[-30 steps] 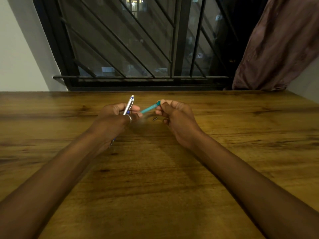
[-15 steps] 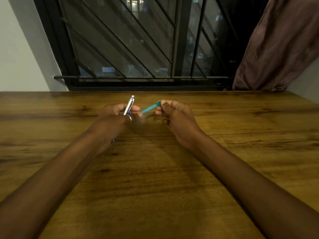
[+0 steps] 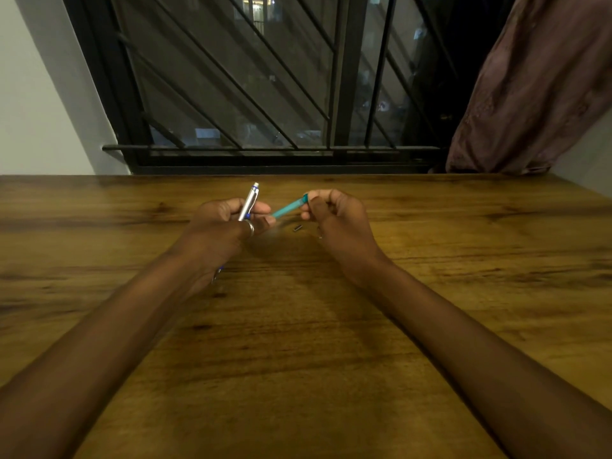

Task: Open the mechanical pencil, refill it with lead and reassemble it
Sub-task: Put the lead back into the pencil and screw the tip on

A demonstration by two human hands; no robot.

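My left hand [image 3: 222, 226] grips a silver mechanical pencil [image 3: 250, 200] with blue trim. Its top end points up and away, and its lower tip shows below my wrist. My right hand [image 3: 334, 220] pinches one end of a teal lead tube [image 3: 288, 207], which slants down to the left so its free end almost touches my left fingertips. A small dark piece [image 3: 297, 228] lies on the wooden table [image 3: 298, 326] between my hands. A ring sits on one left finger.
The table ends at a wall with a barred window [image 3: 251, 94] behind it. A brown curtain [image 3: 536, 84] hangs at the back right. The table's right edge runs diagonally near my right forearm.
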